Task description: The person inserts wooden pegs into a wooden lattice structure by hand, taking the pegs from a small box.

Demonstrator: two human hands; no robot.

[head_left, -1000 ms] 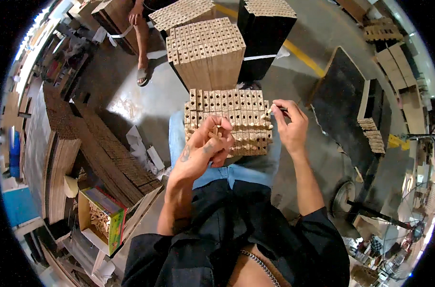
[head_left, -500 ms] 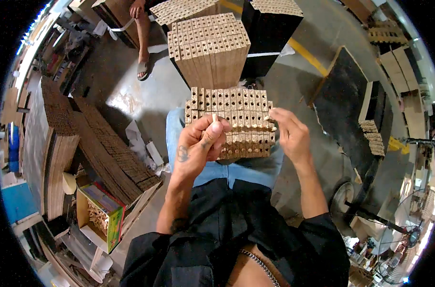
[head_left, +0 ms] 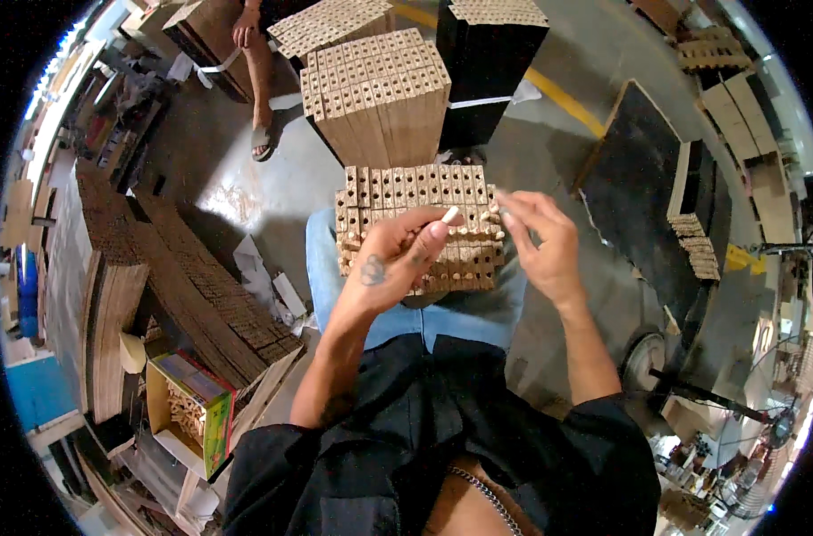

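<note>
Between the thumb and bent fingers of my left hand (head_left: 393,259) a short pale wooden dowel (head_left: 451,215) sticks up, so that hand is closed on it. Below lies a stack of drilled wooden strips (head_left: 424,188) across my lap, with rows of dark round holes on top. Dowel ends poke out of its nearer rows, and my left hand hides part of them. By the stack's right end is my right hand (head_left: 548,250), thumb and forefinger spread apart, and I see nothing held in it.
An open box (head_left: 161,415) of loose dowels stands at lower left, beside long stacked strips (head_left: 188,277). Ahead are tall stacks of drilled boards (head_left: 375,98). A dark panel (head_left: 634,170) leans at right. Another person's leg (head_left: 262,80) shows at upper left.
My left hand has moved right, and its dowel now tilts rightward over the strips. The right hand's thumb and forefinger have parted at the stack's right end.
</note>
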